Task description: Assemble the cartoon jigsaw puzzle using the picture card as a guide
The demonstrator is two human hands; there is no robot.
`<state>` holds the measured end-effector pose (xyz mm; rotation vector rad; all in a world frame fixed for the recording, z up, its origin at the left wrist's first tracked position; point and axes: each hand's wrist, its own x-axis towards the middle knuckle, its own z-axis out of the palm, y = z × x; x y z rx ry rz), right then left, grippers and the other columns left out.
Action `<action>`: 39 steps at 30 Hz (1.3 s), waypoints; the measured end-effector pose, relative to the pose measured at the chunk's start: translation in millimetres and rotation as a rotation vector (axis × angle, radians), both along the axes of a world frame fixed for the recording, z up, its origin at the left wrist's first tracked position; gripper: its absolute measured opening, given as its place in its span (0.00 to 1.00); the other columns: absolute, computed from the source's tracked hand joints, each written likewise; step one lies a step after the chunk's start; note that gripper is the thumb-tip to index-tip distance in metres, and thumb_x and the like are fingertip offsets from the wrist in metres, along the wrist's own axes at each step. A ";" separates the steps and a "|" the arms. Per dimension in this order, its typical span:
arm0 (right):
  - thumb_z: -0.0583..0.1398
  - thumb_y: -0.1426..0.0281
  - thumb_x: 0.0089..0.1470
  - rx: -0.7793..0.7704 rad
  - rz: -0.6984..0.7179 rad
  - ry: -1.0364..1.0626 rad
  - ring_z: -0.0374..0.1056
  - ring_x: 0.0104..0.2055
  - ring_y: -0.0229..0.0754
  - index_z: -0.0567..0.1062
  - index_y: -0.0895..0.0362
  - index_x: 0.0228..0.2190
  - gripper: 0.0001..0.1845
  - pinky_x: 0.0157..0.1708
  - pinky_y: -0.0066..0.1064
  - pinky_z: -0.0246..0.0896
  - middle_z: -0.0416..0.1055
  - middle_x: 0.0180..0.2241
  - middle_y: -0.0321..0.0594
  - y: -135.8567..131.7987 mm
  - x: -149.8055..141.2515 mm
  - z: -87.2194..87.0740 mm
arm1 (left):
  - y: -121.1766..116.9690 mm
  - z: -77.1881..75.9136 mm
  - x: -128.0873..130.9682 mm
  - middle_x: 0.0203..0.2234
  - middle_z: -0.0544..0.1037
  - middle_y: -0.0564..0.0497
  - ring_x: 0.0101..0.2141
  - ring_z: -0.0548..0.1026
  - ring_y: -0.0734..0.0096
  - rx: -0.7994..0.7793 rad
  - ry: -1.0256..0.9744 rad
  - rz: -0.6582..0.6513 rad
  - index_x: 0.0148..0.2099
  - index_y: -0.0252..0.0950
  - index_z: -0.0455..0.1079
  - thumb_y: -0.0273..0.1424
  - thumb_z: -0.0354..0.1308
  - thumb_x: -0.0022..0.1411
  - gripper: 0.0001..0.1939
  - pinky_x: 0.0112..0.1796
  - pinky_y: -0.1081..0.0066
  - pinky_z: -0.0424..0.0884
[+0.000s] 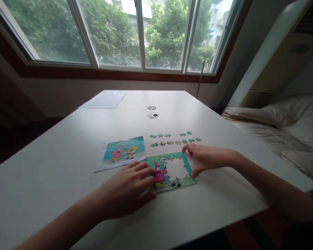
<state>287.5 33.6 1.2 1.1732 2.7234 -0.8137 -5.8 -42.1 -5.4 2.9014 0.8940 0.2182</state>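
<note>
A partly assembled jigsaw puzzle [159, 176] with cartoon figures lies flat in front of me, with a white gap in its right half. My left hand [131, 189] rests over its left edge, fingers stretched out and slightly apart, covering that side. At the opposite edge is my right hand [205, 158], its index finger by the top corner and its thumb lower down, spread wide. Loose puzzle pieces [170, 142] lie in two rough rows beyond the puzzle. To the upper left, a printed reference picture [123, 151] on white paper touches or lies close to the puzzle's corner.
The white table [54, 149] narrows away toward a window [161, 34]. White paper sheets [103, 100] lie at its far left corner, and two round grommets [153, 115] sit in the middle. On the right stands a padded beige sofa [271, 121].
</note>
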 end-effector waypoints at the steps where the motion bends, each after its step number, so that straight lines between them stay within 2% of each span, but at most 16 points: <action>1: 0.63 0.51 0.38 0.000 0.002 0.001 0.60 0.47 0.49 0.61 0.58 0.49 0.40 0.45 0.33 0.56 0.62 0.46 0.47 0.0 0.5 -0.4 | -0.2 -0.8 1.1 0.45 0.72 0.47 0.43 0.70 0.58 -0.006 0.004 0.003 0.50 0.40 0.65 0.35 0.51 0.63 0.13 0.45 0.57 0.64; 8: 0.63 0.51 0.37 0.008 0.006 0.013 0.60 0.48 0.50 0.61 0.58 0.49 0.41 0.46 0.34 0.55 0.62 0.46 0.47 0.1 2.3 -0.2 | -3.2 -4.8 10.8 0.52 0.66 0.47 0.48 0.67 0.53 0.002 0.030 -0.045 0.56 0.44 0.60 0.34 0.53 0.62 0.20 0.45 0.55 0.64; 17: 0.64 0.52 0.37 0.008 0.003 -0.007 0.61 0.46 0.49 0.61 0.57 0.48 0.40 0.44 0.33 0.56 0.62 0.45 0.46 -0.1 1.4 0.5 | -7.5 -10.0 14.1 0.52 0.66 0.45 0.48 0.66 0.53 0.018 -0.002 -0.075 0.56 0.42 0.60 0.34 0.53 0.61 0.20 0.45 0.56 0.65; 24: 0.65 0.52 0.34 -0.016 -0.010 -0.028 0.62 0.44 0.48 0.62 0.57 0.47 0.40 0.43 0.33 0.57 0.63 0.44 0.44 0.5 4.3 0.7 | -8.7 -9.2 14.9 0.54 0.65 0.46 0.49 0.65 0.52 -0.034 -0.019 -0.092 0.57 0.42 0.58 0.36 0.54 0.60 0.23 0.46 0.55 0.65; 31: 0.65 0.52 0.35 -0.040 -0.018 -0.039 0.62 0.42 0.47 0.62 0.57 0.48 0.40 0.40 0.32 0.58 0.64 0.43 0.45 -0.2 5.5 5.8 | -4.6 -9.2 10.1 0.52 0.67 0.46 0.49 0.66 0.54 -0.008 -0.064 -0.080 0.55 0.44 0.61 0.34 0.54 0.60 0.20 0.46 0.57 0.65; 34: 0.60 0.51 0.42 -0.031 -0.074 -0.056 0.64 0.39 0.45 0.62 0.56 0.48 0.35 0.36 0.31 0.59 0.65 0.41 0.44 13.0 19.3 10.9 | -4.5 -9.8 9.3 0.53 0.66 0.46 0.49 0.66 0.53 -0.015 -0.052 -0.086 0.56 0.43 0.60 0.34 0.54 0.61 0.21 0.46 0.56 0.65; 37: 0.56 0.55 0.49 0.118 -0.139 -0.069 0.64 0.37 0.43 0.67 0.57 0.43 0.23 0.36 0.32 0.57 0.66 0.39 0.45 37.4 42.7 11.1 | -4.6 -10.8 9.4 0.54 0.65 0.46 0.50 0.65 0.52 -0.020 -0.032 -0.086 0.58 0.43 0.58 0.34 0.54 0.60 0.23 0.47 0.55 0.65; 39: 0.56 0.58 0.49 0.180 -0.194 -0.117 0.63 0.36 0.44 0.69 0.58 0.40 0.20 0.36 0.33 0.57 0.66 0.37 0.45 53.5 58.1 8.5 | -4.3 -11.9 9.7 0.56 0.63 0.45 0.51 0.65 0.51 -0.019 -0.026 -0.089 0.59 0.43 0.57 0.34 0.54 0.61 0.24 0.48 0.55 0.65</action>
